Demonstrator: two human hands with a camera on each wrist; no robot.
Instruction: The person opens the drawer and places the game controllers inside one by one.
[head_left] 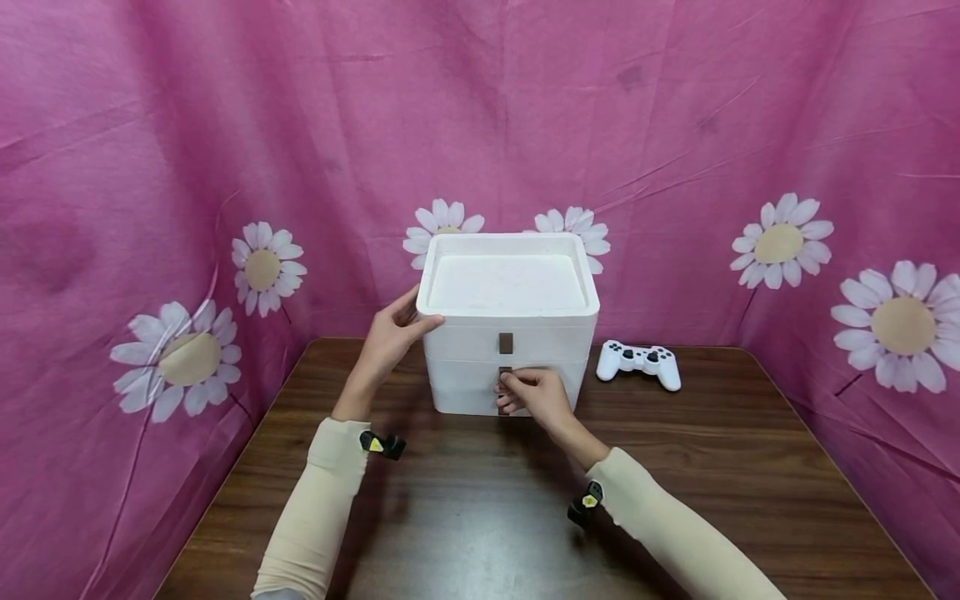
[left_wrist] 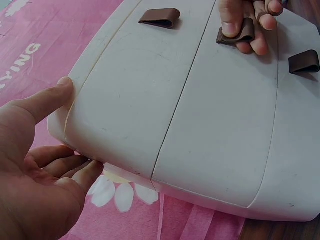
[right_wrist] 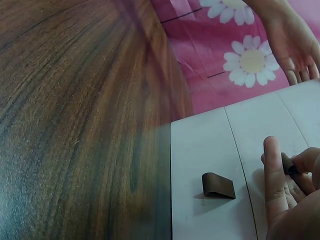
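A white drawer box [head_left: 465, 343] with a shallow, rimmed top stands at the back of the table. Its front has three tiers, each with a brown pull tab; the drawers look closed. My right hand [head_left: 542, 396] pinches the middle pull tab [left_wrist: 246, 31] between thumb and fingers. Above it is the top pull tab [left_wrist: 161, 17], untouched. The bottom pull tab [right_wrist: 218, 186] shows plainly in the right wrist view. At the upper left corner of the box, my left hand [head_left: 385, 343] rests its thumb near the top edge and its fingers against the side.
A white game controller [head_left: 637, 363] lies on the brown wooden table [head_left: 465, 508], right of the box. Pink cloth [head_left: 360, 150] with white daisies hangs behind the table and along both sides.
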